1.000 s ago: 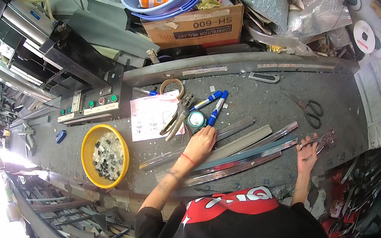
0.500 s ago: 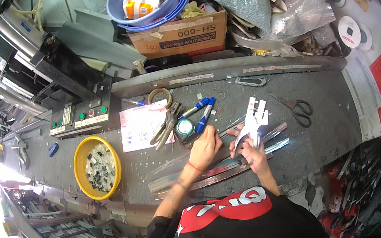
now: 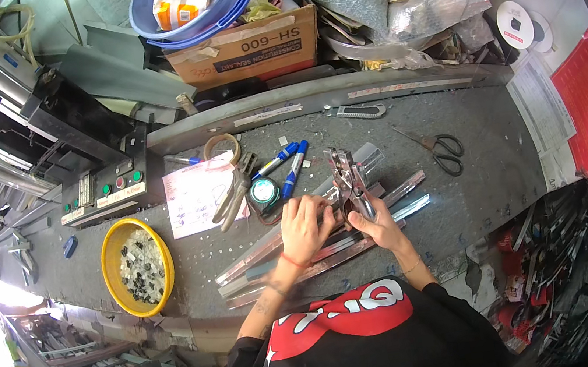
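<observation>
My right hand (image 3: 380, 228) is closed around a shiny metal plier-like hand tool (image 3: 352, 189), its head pointing away from me. Close beside it on the left, my left hand (image 3: 305, 228) has its fingers curled, the thumb side by the tool. Whatever it pinches is hidden. Under and around both hands lie several long shiny metal strips (image 3: 319, 262), side by side and slanting up to the right. A green and black tape measure (image 3: 263, 192) and two blue markers (image 3: 295, 170) lie just beyond my left hand.
A yellow basket (image 3: 107, 271) of small clear and black pieces stands left. Handwritten paper (image 3: 190, 210), pliers (image 3: 231, 199) and a tape roll (image 3: 221, 147) lie nearby. Scissors (image 3: 441, 148) and a utility knife (image 3: 362, 111) are right. A machine with buttons (image 3: 106, 197) stands far left.
The tool in my right hand has turned and come down toward the strips, nearer my left hand. My left fingers have shifted toward it. The whole view has shifted slightly.
</observation>
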The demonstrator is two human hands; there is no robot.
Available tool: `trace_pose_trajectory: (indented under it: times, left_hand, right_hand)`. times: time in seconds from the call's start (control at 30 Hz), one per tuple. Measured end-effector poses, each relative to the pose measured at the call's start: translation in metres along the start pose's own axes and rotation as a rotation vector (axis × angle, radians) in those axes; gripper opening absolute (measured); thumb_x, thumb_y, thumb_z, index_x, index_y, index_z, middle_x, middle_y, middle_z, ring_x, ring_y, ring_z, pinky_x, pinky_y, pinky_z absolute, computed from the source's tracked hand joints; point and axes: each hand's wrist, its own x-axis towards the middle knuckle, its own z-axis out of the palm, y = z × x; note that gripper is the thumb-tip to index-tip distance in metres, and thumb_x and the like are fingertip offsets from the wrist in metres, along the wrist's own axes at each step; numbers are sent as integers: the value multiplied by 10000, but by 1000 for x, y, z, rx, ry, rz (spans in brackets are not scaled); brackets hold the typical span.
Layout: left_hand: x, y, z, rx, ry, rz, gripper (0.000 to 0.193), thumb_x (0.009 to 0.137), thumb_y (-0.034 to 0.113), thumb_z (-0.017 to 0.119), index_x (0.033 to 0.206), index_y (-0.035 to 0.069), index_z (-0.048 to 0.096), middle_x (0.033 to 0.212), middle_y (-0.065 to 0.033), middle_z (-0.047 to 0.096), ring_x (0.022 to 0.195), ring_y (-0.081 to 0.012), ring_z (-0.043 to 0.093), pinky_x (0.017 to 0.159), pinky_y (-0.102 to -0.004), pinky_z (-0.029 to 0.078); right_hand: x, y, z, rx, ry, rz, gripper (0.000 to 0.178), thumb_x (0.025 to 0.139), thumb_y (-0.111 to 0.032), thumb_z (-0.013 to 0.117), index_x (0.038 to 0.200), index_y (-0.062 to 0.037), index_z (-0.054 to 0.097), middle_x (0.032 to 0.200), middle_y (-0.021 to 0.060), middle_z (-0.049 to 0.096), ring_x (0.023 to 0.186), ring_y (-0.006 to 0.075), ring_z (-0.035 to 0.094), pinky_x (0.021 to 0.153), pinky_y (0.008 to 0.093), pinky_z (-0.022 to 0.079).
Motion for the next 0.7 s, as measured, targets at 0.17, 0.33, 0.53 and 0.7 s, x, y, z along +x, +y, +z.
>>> trace_pose_trajectory:
  times: [0.17,0.33,0.53,0.7]
  left_hand:
    - [-28,17,-13,94,142,-30,156,750,131,643,895,102,592,853,-59,543,831,-258,476,808,-414,328]
    - [-38,28,-5,-1066,-67,-682,341,959,255,430,790,16,605,695,-23,517,618,-129,416,595,-264,344]
    - [-12,20,-7,-1328,-37,-1020,490,954,459,394,805,28,575,623,32,371,582,-74,278,534,-259,222]
    - [7,17,-5,-1385,117,-1116,371,895,400,496,836,41,567,710,0,505,628,-83,403,587,-243,329]
  right_hand:
    - [13,0,-3,185,-78,64,494,897,-285,572,1284,-12,431,873,61,596,726,99,529,642,245,446]
    - [15,-8,2,307,-148,4,692,909,-357,527,1414,4,222,963,119,590,817,158,562,673,285,466]
    - [6,-18,5,376,-172,-70,805,879,-447,540,1407,52,193,939,133,597,788,178,559,738,311,443]
    - [0,-26,3,283,-179,-102,786,866,-441,568,1396,44,249,923,119,591,766,162,535,730,308,427]
